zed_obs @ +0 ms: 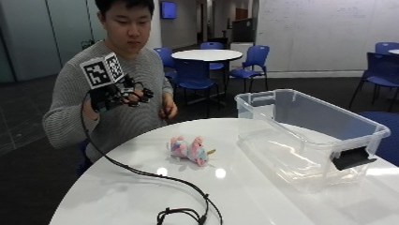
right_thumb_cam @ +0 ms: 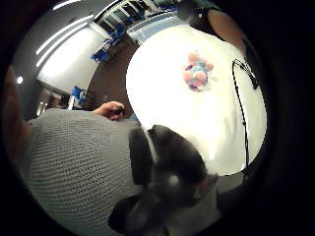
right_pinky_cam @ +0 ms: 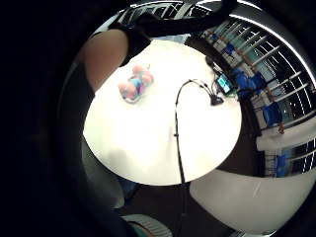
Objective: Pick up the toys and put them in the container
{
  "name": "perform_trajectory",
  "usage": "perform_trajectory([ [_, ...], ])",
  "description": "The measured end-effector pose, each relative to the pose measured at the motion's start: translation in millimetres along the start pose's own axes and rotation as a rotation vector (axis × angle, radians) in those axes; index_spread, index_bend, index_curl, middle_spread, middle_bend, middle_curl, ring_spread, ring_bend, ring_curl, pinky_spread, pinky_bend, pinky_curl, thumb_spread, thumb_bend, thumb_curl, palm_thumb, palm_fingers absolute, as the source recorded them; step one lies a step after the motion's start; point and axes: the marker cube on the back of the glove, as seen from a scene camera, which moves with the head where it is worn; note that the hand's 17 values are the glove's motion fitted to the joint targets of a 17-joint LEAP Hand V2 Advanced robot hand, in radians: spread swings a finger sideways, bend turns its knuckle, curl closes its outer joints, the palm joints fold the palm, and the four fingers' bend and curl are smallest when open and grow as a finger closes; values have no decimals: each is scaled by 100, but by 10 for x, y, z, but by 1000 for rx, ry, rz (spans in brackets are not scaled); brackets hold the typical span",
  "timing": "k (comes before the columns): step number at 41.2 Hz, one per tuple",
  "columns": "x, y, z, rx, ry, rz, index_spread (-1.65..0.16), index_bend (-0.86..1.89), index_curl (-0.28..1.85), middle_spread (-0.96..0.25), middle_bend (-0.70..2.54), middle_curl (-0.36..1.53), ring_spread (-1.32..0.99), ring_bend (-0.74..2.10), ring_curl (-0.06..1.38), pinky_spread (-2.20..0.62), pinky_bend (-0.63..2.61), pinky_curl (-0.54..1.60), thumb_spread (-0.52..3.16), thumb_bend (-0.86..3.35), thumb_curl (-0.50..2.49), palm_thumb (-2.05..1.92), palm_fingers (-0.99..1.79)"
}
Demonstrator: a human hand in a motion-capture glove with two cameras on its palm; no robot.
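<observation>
Presently, item by item:
Toy: one plush toy (zed_obs: pixel 190 150), pink with blue and pale patches, lying on its side on the bench (zed_obs: pixel 124 197), roughly at the middle of the near part, nothing touching it; also seen from above in both palm views (right_pinky_cam: pixel 135 85) (right_thumb_cam: pixel 197 72).
Container: clear plastic container (zed_obs: pixel 312 136) with a black latch on its near end, standing on the bench beside the toy and apart from it; holds no toy.
Right hand: gloved right hand (zed_obs: pixel 118 96) raised at chest height in front of the person, well above the bench and clear of toy and container.
Grip: holds nothing; whether the fingers are spread or curled cannot be told.
Other hand: bare hand (zed_obs: pixel 167 108) held near the chest, off the bench.
Bench: round, white, glossy.
Surroundings: blue chairs (zed_obs: pixel 249 63) and a second round table (zed_obs: pixel 205 55) behind the person.
</observation>
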Motion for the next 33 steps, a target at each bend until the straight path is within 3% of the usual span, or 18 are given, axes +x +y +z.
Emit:
perform_trajectory([
  [8,6,-36,60,-33,-8,1,-28,22,12,-17,18,7,-15,28,8,1,46,16,86,-3,3,-4,29],
  [19,29,-268,122,-49,-5,-2,-36,19,19,-21,18,13,-20,30,11,2,50,21,115,-4,7,-5,25],
  [33,203,-1894,438,-135,94,120,-37,9,17,-20,17,18,-21,45,18,2,73,30,126,-3,12,-4,9],
])
